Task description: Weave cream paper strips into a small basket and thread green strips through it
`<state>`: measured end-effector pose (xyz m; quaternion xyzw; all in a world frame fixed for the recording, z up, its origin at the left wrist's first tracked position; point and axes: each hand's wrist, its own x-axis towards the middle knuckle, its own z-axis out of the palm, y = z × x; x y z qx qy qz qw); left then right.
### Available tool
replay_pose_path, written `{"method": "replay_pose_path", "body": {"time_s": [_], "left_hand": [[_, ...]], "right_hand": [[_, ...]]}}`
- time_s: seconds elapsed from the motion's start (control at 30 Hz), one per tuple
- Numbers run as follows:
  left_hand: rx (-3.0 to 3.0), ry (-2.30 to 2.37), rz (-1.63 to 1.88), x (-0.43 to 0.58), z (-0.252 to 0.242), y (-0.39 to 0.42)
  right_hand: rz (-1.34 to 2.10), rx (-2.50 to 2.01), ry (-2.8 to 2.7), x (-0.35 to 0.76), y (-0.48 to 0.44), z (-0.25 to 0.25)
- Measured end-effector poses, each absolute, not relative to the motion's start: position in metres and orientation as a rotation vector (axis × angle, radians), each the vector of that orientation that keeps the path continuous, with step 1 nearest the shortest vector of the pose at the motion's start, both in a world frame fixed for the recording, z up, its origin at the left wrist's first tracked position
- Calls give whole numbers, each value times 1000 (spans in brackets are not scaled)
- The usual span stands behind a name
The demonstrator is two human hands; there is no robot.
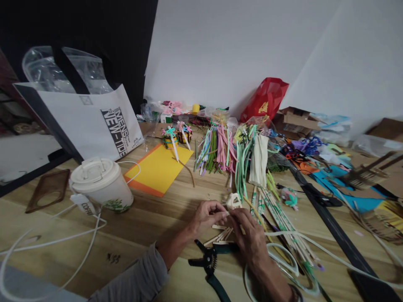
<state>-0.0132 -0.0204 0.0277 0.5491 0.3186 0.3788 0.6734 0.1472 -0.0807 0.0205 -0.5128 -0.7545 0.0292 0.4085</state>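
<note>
Above the wooden table, my left hand (208,217) is closed, its thumb and forefinger pinching a small cream-coloured piece (227,213). My right hand (250,235) meets it from the other side, fingers closed at the same piece and partly hiding it. Just beyond the fingertips sits a cream looped item (233,201); whether it joins the held piece I cannot tell. Short wooden sticks (220,235) lie under the hands. Nearer to me are dark-handled pruning shears (208,259), partly behind my right hand. Scissors with pale handles (285,258) lie beside my right wrist.
Coloured pipe-cleaner bundles (225,147), a white bundle (260,161) and green-patterned sticks (283,222) lie ahead and right. Yellow sheets (162,167) and two small decorated pots (170,137) are farther left. A lidded cup (100,184), white cable (85,230) and shopping bag (85,121) stand left.
</note>
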Motion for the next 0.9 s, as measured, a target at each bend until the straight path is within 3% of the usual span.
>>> {"method": "replay_pose_path", "body": {"time_s": [0.37,0.9], "left_hand": [[1533,787,938,-12,17,-20],[2487,727,1018,-20,26,-25]], "right_hand": [[292,-1360,-1738,146,-80,21],[1209,-1349,-1247,149,-71,27]]}}
